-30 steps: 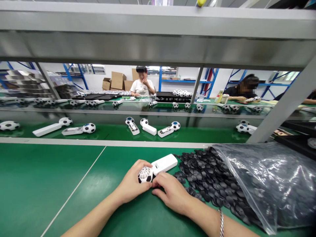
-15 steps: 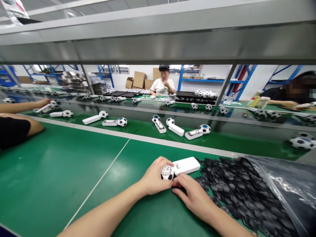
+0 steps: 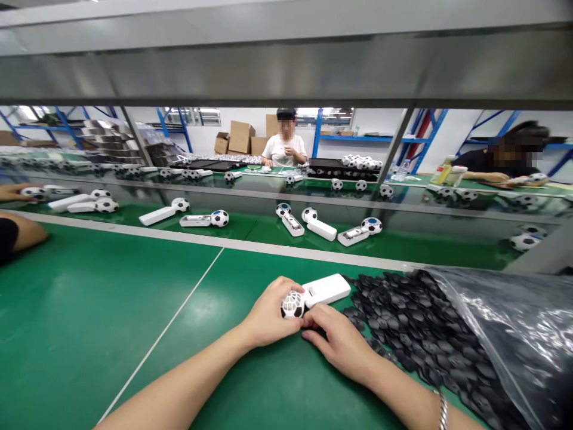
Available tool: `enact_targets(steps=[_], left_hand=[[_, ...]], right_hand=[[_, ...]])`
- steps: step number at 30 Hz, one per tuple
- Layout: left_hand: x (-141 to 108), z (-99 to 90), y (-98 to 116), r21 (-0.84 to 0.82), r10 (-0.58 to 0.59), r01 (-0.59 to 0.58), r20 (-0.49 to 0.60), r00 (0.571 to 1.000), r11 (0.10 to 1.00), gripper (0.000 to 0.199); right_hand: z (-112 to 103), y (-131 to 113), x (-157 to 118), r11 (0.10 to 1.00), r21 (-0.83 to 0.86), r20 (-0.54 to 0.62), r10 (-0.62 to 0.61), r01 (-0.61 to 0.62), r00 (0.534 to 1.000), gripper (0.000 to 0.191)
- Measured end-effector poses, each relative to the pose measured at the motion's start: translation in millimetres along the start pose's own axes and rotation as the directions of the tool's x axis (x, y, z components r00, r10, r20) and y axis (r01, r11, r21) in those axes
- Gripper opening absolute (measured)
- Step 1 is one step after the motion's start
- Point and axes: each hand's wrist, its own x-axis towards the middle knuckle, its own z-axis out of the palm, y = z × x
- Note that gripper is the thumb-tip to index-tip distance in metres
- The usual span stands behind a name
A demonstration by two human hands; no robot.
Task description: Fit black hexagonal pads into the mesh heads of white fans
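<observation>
My left hand [image 3: 272, 312] is wrapped round the soccer-ball head [image 3: 292, 304] of a white device, thumb and fingers on either side of its open white grille. The device's flat white handle [image 3: 329, 289] points away to the right, with a small rectangular slot near the ball. My right hand [image 3: 338, 340] is at the lower right side of the ball, its thumb and index finger bent close together. Whatever its fingertips pinch is hidden. A heap of thin black plastic pieces [image 3: 416, 328] lies just right of the handle and my right hand.
A clear plastic bag [image 3: 501, 316] lies beside the heap. Beyond the green table [image 3: 111, 298] runs a belt with several similar ball-headed devices [image 3: 321, 228], some with open handles. Co-workers sit across, and another person's arm [image 3: 18, 192] reaches in from the left.
The view has shifted slightly, moving the scene left and up. My hands keep nearly the same grip on the device. The co-worker's arm at left has drawn back towards the edge.
</observation>
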Motion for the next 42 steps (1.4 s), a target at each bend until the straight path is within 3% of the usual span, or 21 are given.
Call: enact_targets(steps=[42], left_hand=[[2.9,-2.5,0.0,0.135,0.029,-0.035,0.047,0.998,0.990,0.040]], right_hand=[[-1.7,1.7,1.0,0.994,-0.093,0.002,-0.057,0.057,0.998,0.007]])
